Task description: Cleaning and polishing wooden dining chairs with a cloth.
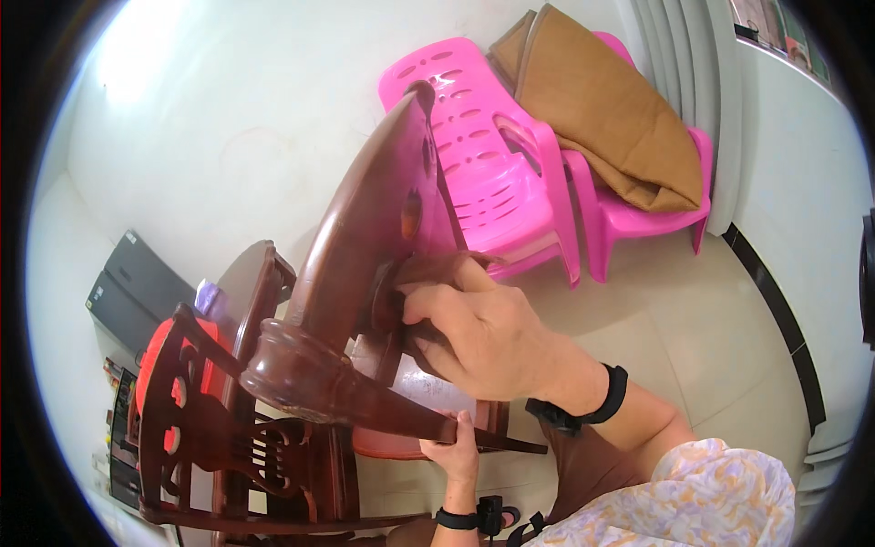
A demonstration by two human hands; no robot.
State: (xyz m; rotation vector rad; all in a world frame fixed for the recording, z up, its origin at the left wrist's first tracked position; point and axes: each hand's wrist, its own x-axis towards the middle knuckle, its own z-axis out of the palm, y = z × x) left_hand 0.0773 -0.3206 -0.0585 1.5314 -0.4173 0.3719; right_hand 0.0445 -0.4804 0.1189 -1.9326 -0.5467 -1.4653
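A dark polished wooden chair [328, 239] fills the middle of the view, with a broad curved top rail and a carved opening in its back. My right hand [478, 328] is against the inner side of the chair back, fingers bent around a brown cloth [444, 268]. The cloth is partly hidden by the fingers. Lower down, my left hand [456, 444] grips a tapering wooden rail [410, 418] of the chair, thumb on top. Beneath the rail shows a glossy wooden seat [424, 386]. Black bands circle both wrists.
Two pink plastic chairs [506, 205] stand by the wall, a folded brown mat [601, 116] on one. Another carved wooden chair [205, 437] is at lower left, near a red cushion [154, 362] and a wooden table [243, 301]. A grey refrigerator [133, 294] stands beyond.
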